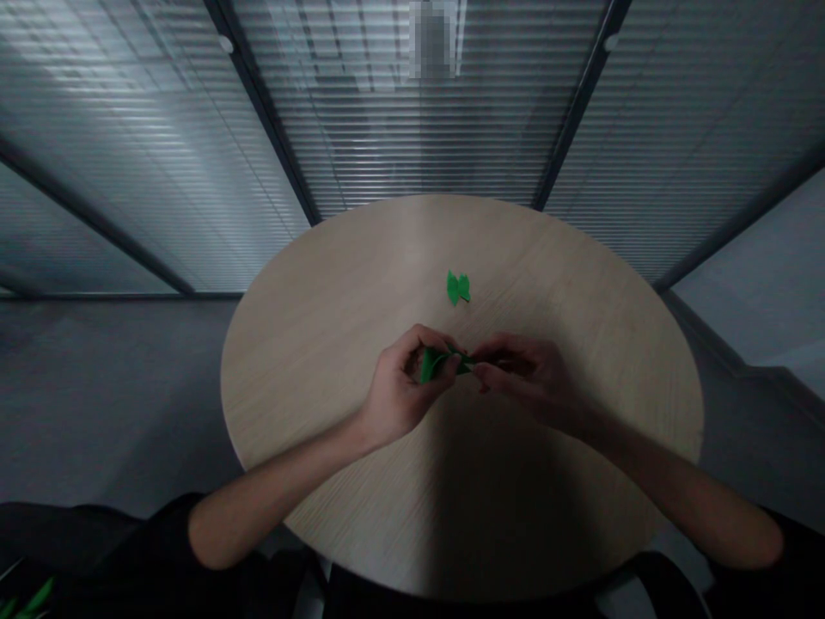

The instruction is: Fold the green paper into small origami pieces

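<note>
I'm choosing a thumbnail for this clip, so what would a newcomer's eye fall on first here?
The bright green folded paper stands out first, pinched between the left hand and right hand above a round pale wood table. A small green paper shape lies on the table just beyond the hands. Behind the table, slatted blinds fill the dark-framed partitions.

The person wears a black top (367, 595) whose left sleeve (138, 537) and right sleeve (796, 567) end around the elbows, leaving the slim left forearm (284, 477), right forearm (670, 490), left hand (400, 387) and right hand (532, 378) bare.
</note>
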Motion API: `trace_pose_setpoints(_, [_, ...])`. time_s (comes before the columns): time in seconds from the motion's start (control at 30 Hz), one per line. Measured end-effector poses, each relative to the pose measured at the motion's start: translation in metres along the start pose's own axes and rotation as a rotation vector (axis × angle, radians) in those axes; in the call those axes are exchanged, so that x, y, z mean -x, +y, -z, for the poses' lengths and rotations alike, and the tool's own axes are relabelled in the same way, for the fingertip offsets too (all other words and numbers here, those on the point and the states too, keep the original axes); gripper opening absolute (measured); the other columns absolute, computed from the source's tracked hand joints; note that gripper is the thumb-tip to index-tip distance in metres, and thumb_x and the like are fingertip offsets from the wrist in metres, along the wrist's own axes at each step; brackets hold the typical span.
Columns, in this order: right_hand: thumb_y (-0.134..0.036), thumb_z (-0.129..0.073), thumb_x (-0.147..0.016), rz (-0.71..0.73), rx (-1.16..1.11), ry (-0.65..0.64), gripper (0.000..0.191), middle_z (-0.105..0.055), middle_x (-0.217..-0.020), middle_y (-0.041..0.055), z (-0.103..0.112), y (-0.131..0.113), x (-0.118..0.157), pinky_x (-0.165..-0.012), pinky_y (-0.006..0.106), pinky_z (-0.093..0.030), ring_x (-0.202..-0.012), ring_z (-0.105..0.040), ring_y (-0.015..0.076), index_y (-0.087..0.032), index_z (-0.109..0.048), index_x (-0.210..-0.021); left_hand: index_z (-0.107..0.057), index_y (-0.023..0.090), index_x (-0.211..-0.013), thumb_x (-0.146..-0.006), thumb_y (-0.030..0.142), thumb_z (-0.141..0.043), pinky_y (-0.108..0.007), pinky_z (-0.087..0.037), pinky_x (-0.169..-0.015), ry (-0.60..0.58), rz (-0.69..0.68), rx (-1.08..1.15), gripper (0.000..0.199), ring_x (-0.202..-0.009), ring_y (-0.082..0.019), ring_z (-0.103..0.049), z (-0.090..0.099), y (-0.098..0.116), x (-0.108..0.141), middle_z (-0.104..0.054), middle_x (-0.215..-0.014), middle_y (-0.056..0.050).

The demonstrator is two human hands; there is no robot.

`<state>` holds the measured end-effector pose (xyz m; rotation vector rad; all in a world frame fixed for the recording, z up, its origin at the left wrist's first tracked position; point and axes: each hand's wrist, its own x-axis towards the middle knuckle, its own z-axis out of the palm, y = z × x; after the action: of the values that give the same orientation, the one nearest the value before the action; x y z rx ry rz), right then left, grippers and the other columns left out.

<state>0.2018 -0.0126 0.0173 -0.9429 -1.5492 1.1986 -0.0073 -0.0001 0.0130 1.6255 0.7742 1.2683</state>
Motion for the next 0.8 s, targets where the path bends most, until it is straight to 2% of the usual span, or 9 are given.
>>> trace_pose_setpoints(0.2, [-0.031, -0.081, -0.087, -0.034, -0.014, 0.036, 0.014, -0.073, -0.073, 0.0006, -0.0025, 0.0014, -0.0008, -0.055, 0.019, -0.057, -0.058, -0.068, 0.0092, -0.018, -0.078, -0.088, -0.058, 0.02, -0.09, -0.089, 0.02, -0.072, -0.032, -0.06, -0.072, -0.019, 0.011, 0.004, 0.013, -0.084, -0.018, -0.07, 0.0005, -0.0008, -0.0003, -0.072, -0.095, -0.005])
trace_pose_setpoints(0.4, [-0.032, -0.079, -0.088, -0.045, -0.02, 0.011, 0.015, -0.071, -0.072, 0.0004, -0.0015, -0.0017, -0.001, -0.055, 0.019, -0.057, -0.059, -0.067, 0.0094, -0.017, -0.076, -0.087, -0.058, 0.021, -0.09, -0.089, 0.02, -0.071, -0.033, -0.061, -0.073, -0.023, 0.016, 0.031, 0.013, -0.084, -0.018, -0.07, -0.0002, -0.0023, 0.0008, -0.072, -0.096, -0.006])
trace_pose_setpoints(0.63, [-0.038, -0.074, -0.093, -0.033, 0.05, -0.018, 0.021, -0.07, -0.075, 0.0006, -0.0005, 0.0028, -0.0001, -0.055, 0.02, -0.055, -0.059, -0.067, 0.0097, -0.017, -0.074, -0.09, -0.057, 0.02, -0.089, -0.091, 0.021, -0.071, -0.031, -0.06, -0.073, -0.014, 0.014, 0.029, 0.014, -0.083, -0.016, -0.069, -0.0008, -0.0023, 0.0008, -0.072, -0.094, -0.005])
trace_pose_setpoints(0.8, [-0.04, -0.078, -0.09, -0.001, 0.096, -0.019, 0.024, -0.072, -0.078, 0.0014, -0.0005, 0.0041, 0.0014, -0.058, 0.023, -0.058, -0.064, -0.068, 0.012, -0.018, -0.074, -0.095, -0.057, 0.02, -0.086, -0.091, 0.021, -0.071, -0.028, -0.057, -0.069, -0.011, -0.005, 0.009, 0.015, -0.08, -0.015, -0.067, -0.0012, -0.0017, 0.0003, -0.07, -0.092, -0.004])
